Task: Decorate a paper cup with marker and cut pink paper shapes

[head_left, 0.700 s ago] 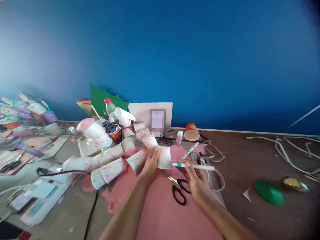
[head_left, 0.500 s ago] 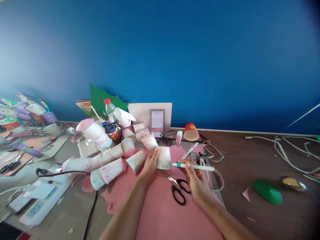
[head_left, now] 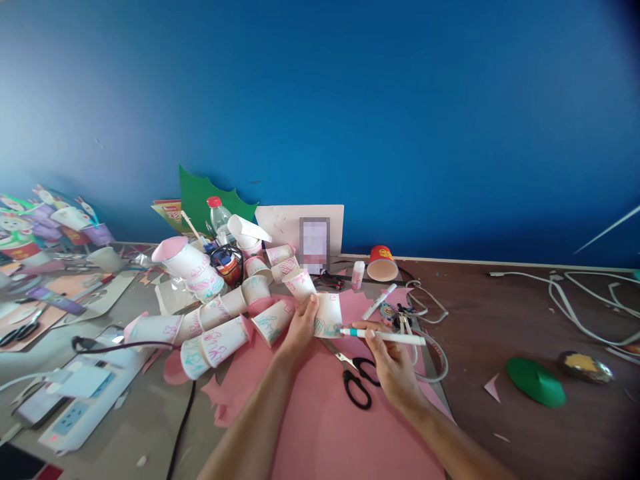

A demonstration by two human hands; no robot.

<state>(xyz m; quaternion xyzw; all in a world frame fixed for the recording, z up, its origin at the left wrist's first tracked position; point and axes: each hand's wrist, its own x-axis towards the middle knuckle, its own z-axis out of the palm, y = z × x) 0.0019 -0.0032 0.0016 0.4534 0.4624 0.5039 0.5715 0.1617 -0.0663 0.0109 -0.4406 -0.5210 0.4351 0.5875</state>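
My left hand [head_left: 301,325] grips a white paper cup [head_left: 329,312] by its left side; green and pink drawings mark its surface. In my right hand [head_left: 393,363] is a white marker [head_left: 400,337] with a teal band, its tip at the cup's lower right edge. Black-handled scissors [head_left: 357,390] lie between my forearms on pink paper [head_left: 340,433], their blades partly under the cup. Just behind my left hand rests another decorated paper cup [head_left: 300,285]. A second white marker [head_left: 379,302] lies beyond my right hand.
Several decorated cups [head_left: 220,343] lie to the left, near a power strip [head_left: 80,410] with a black cord. A red cup [head_left: 383,263] stands by the blue wall. White cables [head_left: 560,293], a green paper cone [head_left: 535,382] and keys [head_left: 403,321] are on the right.
The marker and my right hand have shifted slightly left and down along the cup's lower edge. My left hand keeps its hold on the cup.
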